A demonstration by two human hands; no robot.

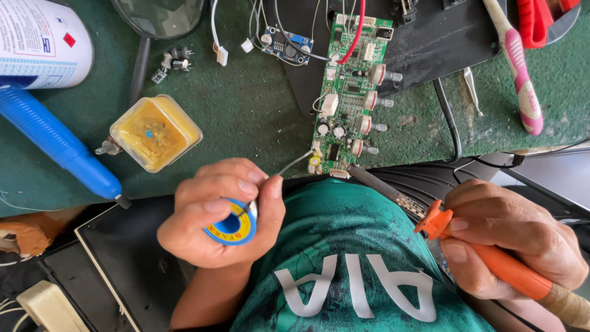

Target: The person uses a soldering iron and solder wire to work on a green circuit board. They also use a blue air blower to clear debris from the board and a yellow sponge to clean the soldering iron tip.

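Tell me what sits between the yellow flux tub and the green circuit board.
In the head view, only bare green mat lies between the flux tub and the circuit board; the solder wire from the left hand passes just below that stretch.

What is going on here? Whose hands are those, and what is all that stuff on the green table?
The camera sits on a person's head and looks down, so you see their own two hands. The left hand holds a small spool of solder wire, with the wire's end poking toward a green circuit board. The right hand grips an orange-handled soldering iron whose tip reaches toward the board's near edge. On the green mat lie a square tub of yellow paste, a blue tool, a white can and a pink toothbrush.
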